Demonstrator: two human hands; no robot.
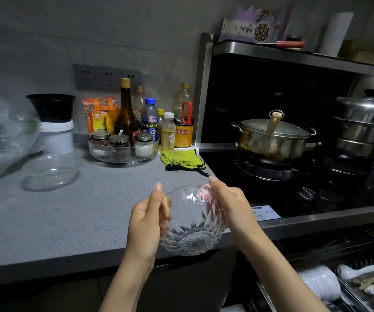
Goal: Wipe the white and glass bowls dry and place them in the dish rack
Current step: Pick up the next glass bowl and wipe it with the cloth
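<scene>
Grey kitchen table [57,221] edge: my left hand [145,224] and right hand [231,206] grip glass bowl [190,226] at rim, fingers [217,188] curled. Dish rack [348,264] lies down-right, nearer right hand.

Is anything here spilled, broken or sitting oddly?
Nothing looks spilled or broken; the glass bowl between the left hand and right hand seems intact. Oddities: the green mitt lies at the counter edge, its black cord trailing toward the stove top, and a pale handle pokes through the loop on the pot lid.
</scene>
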